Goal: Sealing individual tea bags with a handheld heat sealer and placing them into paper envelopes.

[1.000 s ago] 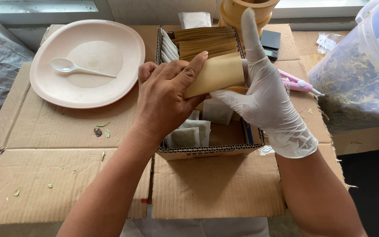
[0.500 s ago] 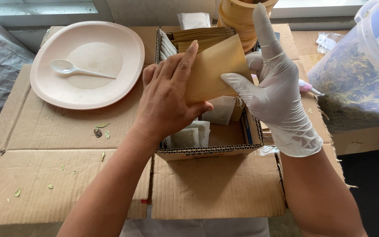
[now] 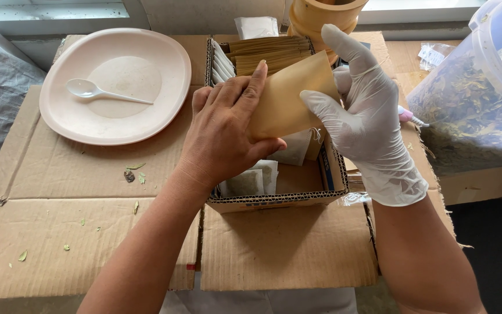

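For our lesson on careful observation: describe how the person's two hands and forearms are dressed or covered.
The left hand is bare, with no glove, ring or watch showing. The right hand wears a thin whitish disposable glove ending at the wrist. Both forearms are bare, with no sleeves in view.

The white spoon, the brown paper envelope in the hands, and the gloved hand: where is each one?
white spoon [image 3: 91, 89]: head view, on its bowl, lying in the plate.
brown paper envelope [image 3: 289, 99]: head view, on its flat face between both hands.
gloved right hand [image 3: 373, 125]: head view, on the back of the hand.
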